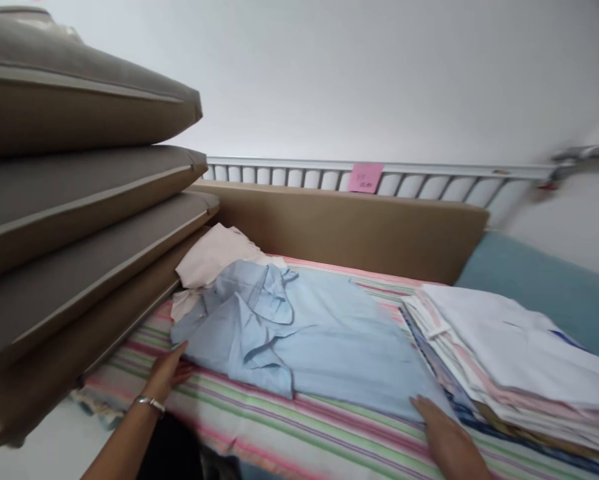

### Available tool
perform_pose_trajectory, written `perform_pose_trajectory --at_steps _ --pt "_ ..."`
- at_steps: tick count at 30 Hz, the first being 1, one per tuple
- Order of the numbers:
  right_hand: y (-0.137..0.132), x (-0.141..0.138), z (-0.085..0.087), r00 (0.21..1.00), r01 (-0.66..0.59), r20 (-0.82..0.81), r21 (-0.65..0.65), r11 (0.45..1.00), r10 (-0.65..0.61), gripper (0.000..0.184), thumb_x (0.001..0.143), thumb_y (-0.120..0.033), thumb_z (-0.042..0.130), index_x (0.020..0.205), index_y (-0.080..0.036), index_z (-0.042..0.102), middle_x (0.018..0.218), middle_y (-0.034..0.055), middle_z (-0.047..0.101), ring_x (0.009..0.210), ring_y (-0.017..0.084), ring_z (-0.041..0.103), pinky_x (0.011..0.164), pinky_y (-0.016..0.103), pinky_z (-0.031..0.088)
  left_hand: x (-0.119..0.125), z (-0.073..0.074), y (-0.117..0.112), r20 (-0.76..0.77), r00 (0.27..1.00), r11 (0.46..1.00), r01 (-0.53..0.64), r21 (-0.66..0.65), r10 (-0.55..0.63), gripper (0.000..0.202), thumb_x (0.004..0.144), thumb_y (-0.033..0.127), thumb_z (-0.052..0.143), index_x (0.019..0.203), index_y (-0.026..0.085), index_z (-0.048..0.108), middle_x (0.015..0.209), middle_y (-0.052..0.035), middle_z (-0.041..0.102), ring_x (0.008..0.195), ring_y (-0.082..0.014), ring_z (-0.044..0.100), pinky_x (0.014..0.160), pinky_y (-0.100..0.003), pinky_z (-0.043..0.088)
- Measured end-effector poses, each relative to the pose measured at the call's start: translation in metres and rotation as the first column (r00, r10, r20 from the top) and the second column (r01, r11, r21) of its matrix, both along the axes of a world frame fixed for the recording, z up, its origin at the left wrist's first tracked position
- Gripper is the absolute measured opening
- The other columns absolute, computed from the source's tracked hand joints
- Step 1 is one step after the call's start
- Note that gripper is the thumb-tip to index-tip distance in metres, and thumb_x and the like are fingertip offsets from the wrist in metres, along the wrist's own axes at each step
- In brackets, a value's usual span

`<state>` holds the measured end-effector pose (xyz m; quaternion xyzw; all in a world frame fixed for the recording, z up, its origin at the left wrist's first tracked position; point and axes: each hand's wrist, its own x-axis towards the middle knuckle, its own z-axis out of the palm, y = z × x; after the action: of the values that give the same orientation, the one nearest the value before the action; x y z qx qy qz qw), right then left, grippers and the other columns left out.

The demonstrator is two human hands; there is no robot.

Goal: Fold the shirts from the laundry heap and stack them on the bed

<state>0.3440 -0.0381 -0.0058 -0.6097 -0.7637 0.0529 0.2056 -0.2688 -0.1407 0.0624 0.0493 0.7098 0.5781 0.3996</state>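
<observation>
A light blue shirt (349, 340) lies spread on a striped cloth, its left part bunched in loose folds and its right part flatter. At its lower left edge is my left hand (168, 372), a metal bracelet at the wrist; the thumb rests on the fabric and the fingers curl at the edge, closed on it. My right hand (446, 430) is at the shirt's lower right corner, its fingers bent around the fabric, partly hidden. Behind the bunched part, a pale pink garment (219, 250) lies crumpled. Just right of the shirt is a stack of folded clothes (524, 353), white on top.
The striped cloth (259, 407) covers the surface. Several thick grey-brown cushioned panels (89, 180) are stacked close on the left. A brown board (339, 223) stands behind, before a white ribbed radiator (289, 177) bearing a pink note (366, 177). A teal surface (544, 287) is at right.
</observation>
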Motion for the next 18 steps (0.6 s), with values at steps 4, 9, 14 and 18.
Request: perform_pose_trajectory --at_steps 4,9,14,18 --pt "-0.002 -0.006 0.023 0.978 0.014 0.211 -0.089 0.996 0.006 0.052 0.075 -0.013 0.031 0.117 -0.016 0.062 0.125 0.0070 0.058 0.117 0.021 0.053 0.104 0.039 0.038 -0.002 -0.004 0.011 -0.046 0.999 1.000 -0.018 0.003 0.018 0.011 0.074 0.013 0.056 0.073 0.017 0.046 0.049 0.0014 0.055 0.042 -0.0202 0.060 0.044 -0.032 0.052" --pt "-0.016 -0.005 0.051 0.956 -0.020 0.287 -0.165 0.986 0.067 0.052 0.076 -0.008 0.032 0.116 -0.020 0.063 0.120 0.0059 0.061 0.111 0.024 0.057 0.102 0.043 0.039 -0.008 -0.002 -0.012 -0.061 0.998 0.997 -0.019 0.076 0.023 0.019 0.077 0.008 0.055 0.073 0.019 0.040 0.051 0.0036 0.056 0.045 -0.0167 0.062 0.047 -0.028 0.054" --pt "-0.040 0.006 0.062 0.941 -0.146 0.288 -0.134 0.980 0.179 0.053 0.074 -0.009 0.031 0.112 -0.021 0.065 0.114 0.0055 0.064 0.108 0.025 0.059 0.103 0.052 0.037 -0.018 0.000 -0.045 -0.071 0.997 0.997 0.013 0.079 -0.008 0.014 0.079 0.010 0.055 0.075 0.018 0.044 0.052 0.0008 0.060 0.048 -0.0181 0.064 0.051 -0.029 0.056" --pt "-0.065 0.021 0.050 0.928 -0.197 0.305 -0.085 0.977 0.213 0.053 0.072 -0.011 0.032 0.111 -0.024 0.066 0.110 0.0040 0.065 0.103 0.026 0.061 0.101 0.053 0.039 -0.024 -0.008 -0.072 -0.094 0.994 0.998 0.063 0.008 -0.062 0.014 0.080 0.013 0.056 0.074 0.019 0.045 0.055 -0.0001 0.063 0.054 -0.0182 0.067 0.059 -0.031 0.058"
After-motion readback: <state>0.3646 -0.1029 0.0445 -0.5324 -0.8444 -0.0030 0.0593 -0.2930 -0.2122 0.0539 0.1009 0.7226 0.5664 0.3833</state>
